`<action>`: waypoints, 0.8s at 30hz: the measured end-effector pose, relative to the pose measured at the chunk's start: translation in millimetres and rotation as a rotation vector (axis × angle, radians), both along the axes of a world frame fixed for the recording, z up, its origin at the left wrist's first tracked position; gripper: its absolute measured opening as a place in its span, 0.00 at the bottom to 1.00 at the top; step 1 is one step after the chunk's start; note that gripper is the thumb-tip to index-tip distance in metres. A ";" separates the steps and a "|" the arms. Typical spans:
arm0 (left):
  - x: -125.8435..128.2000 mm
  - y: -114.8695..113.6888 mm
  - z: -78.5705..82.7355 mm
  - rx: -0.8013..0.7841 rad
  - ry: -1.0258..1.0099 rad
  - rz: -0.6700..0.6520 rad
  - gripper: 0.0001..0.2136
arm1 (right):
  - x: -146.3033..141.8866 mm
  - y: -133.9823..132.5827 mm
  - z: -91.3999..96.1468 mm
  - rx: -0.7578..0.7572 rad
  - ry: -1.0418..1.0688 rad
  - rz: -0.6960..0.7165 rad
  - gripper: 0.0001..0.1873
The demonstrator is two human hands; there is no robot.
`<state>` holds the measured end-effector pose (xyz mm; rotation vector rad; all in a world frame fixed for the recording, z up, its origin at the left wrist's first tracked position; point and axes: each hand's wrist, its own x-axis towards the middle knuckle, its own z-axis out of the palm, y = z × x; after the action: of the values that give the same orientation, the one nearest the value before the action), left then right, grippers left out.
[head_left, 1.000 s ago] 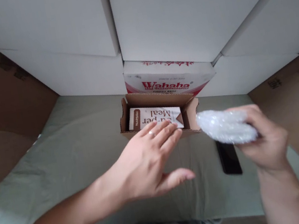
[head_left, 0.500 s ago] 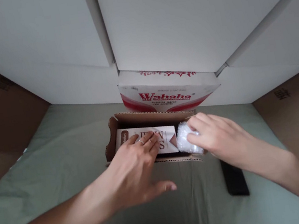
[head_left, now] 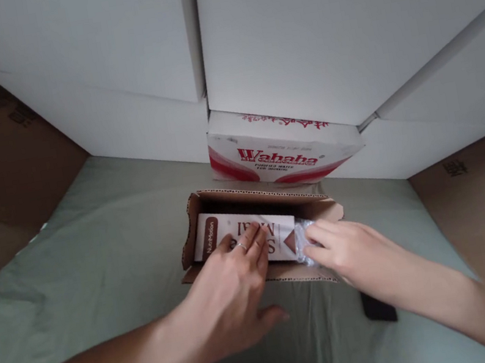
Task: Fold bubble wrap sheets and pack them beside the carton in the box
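An open cardboard box [head_left: 267, 191] stands on the green cloth, its long side facing me. Inside it lies a white product box [head_left: 203, 237] with brown print, reading "NutriMotion". My left hand [head_left: 231, 282] rests flat on top of that product box, fingers stretched out and thumb apart, a ring on one finger. At the right end of the carton is a wad of bubble wrap [head_left: 303, 244]. My right hand [head_left: 347, 254] has its fingers bent onto the bubble wrap and partly hides it.
A white and red Wahaha carton [head_left: 285, 159] stands just behind the open box, against white panels [head_left: 273, 34]. A black phone-like object [head_left: 379, 307] lies under my right forearm. Large brown cardboard boxes flank the green cloth [head_left: 138, 224] left and right.
The bubble wrap has gone lower into the right end of the open box, and my right hand has moved down with it. My left hand stays on the product box. The view has shifted slightly.
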<state>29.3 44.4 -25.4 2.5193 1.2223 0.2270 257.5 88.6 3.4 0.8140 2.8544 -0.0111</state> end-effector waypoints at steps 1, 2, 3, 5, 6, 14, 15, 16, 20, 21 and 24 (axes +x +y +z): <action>0.2 -0.7 -0.1 0.003 0.004 0.003 0.37 | -2.3 -1.5 -4.6 0.024 -0.015 0.002 0.10; 0.3 -1.1 0.1 0.004 0.010 0.005 0.36 | -4.8 -2.3 -9.6 0.036 -0.027 0.002 0.10; 0.2 -1.5 0.4 0.005 0.018 0.004 0.36 | -7.1 -2.6 -14.5 0.036 -0.032 -0.004 0.09; -0.3 -2.2 1.1 0.008 0.041 -0.003 0.35 | -9.7 -1.8 -21.2 -0.002 -0.023 -0.039 0.09; -0.7 -2.4 1.3 0.011 0.053 -0.011 0.35 | -9.7 -1.0 -22.2 -0.026 -0.008 -0.062 0.09; -1.8 17.9 6.6 0.059 0.020 -0.040 0.30 | 16.5 -11.3 -11.6 0.048 0.756 -0.253 0.20; -2.5 19.7 9.5 0.073 -0.005 -0.048 0.30 | 20.3 -16.9 -21.0 0.098 0.930 -0.408 0.19; -4.1 19.6 12.1 0.099 -0.051 -0.055 0.29 | 23.3 -23.4 -34.7 0.134 1.098 -0.582 0.18; -22.2 -0.9 4.4 0.342 -0.518 0.126 0.24 | 24.0 -52.3 -110.9 -0.320 1.438 -1.017 0.24; -29.0 -8.0 -5.4 0.423 -0.694 0.293 0.25 | 20.6 -58.2 -128.3 -0.370 1.487 -1.066 0.26; -46.2 -22.2 -51.0 0.308 -0.983 0.694 0.32 | 4.5 -68.3 -160.9 -0.436 1.503 -1.059 0.31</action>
<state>-16.9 22.2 -76.4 1.6026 1.5524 1.6619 262.0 20.3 -157.5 2.8500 2.4324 -1.9620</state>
